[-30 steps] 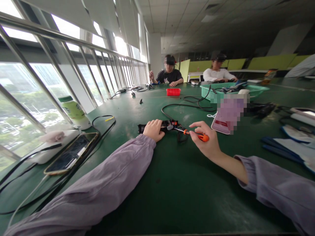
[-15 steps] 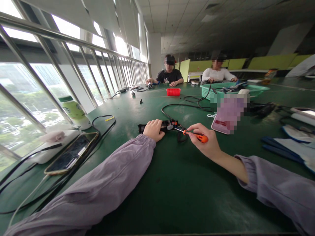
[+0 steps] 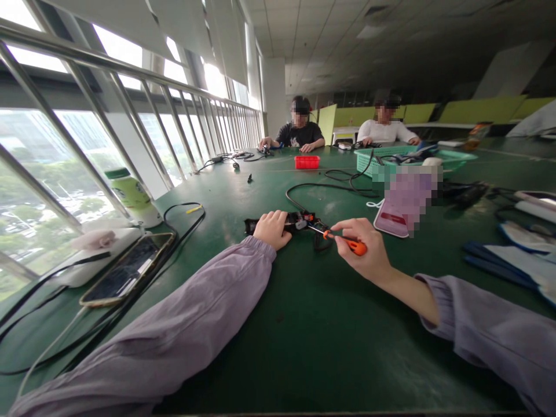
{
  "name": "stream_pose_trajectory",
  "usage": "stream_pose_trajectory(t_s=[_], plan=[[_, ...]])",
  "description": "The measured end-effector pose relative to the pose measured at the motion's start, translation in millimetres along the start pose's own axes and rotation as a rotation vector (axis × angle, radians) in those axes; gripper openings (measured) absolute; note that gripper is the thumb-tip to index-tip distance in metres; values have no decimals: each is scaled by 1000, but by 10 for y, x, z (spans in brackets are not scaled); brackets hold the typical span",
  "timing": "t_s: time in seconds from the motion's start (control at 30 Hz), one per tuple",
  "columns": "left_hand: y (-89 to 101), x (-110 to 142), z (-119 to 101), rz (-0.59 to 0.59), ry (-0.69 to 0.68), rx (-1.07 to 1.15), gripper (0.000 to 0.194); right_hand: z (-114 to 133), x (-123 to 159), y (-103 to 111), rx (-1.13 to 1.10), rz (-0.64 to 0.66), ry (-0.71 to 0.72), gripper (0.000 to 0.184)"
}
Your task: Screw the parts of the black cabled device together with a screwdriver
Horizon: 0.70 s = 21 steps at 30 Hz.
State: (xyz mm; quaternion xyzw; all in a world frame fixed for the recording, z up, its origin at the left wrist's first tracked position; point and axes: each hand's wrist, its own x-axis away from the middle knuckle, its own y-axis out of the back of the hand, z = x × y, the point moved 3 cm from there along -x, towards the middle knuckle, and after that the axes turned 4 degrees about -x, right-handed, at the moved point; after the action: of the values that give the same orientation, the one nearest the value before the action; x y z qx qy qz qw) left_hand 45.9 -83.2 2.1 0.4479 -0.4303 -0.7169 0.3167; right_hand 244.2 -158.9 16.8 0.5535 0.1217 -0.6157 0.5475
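My left hand [image 3: 271, 229] is closed over a small black device [image 3: 296, 221] with a cable, pressing it down on the green table [image 3: 313, 336]. My right hand [image 3: 362, 249] pinches an orange-handled screwdriver [image 3: 347, 241]. Its metal tip points left into the device's open end, where small red and white parts show. A black cable [image 3: 321, 188] runs from the device toward the back of the table.
A phone [image 3: 125, 269] and black cables lie at the left by a green-capped bottle [image 3: 132, 197]. A red box [image 3: 306, 162] and a green basket [image 3: 403, 157] stand farther back. Two other people sit at the table's far end. Gloves [image 3: 512, 255] lie at right.
My right hand's fingers have curled closer round the screwdriver handle. A person at the far end lowered a raised hand to the table.
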Motion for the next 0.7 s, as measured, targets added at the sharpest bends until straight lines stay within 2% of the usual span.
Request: stream_pose_trajectory(t_s=[0.13,0.2,0.3,0.43,0.5,0.6,0.7], plan=[[-7,0,5,3,3,6,34,-14,-6,29,-28,-102,94,43],[-11,-2,7,6,4,6,34,-32,-7,25,-32,-94,94,48],[-12,-3,4,6,-3,5,35,-56,3,0,-31,-28,4,40],[-8,0,5,0,-1,1,35,-60,25,-28,-61,36,-123,9],[-9,1,6,-2,3,1,35,-45,22,-23,-60,12,-97,6],[-19,2,7,0,1,3,35,-25,8,0,-40,-44,21,18],[-25,4,7,-5,1,4,35,-30,3,-20,4,43,98,18]])
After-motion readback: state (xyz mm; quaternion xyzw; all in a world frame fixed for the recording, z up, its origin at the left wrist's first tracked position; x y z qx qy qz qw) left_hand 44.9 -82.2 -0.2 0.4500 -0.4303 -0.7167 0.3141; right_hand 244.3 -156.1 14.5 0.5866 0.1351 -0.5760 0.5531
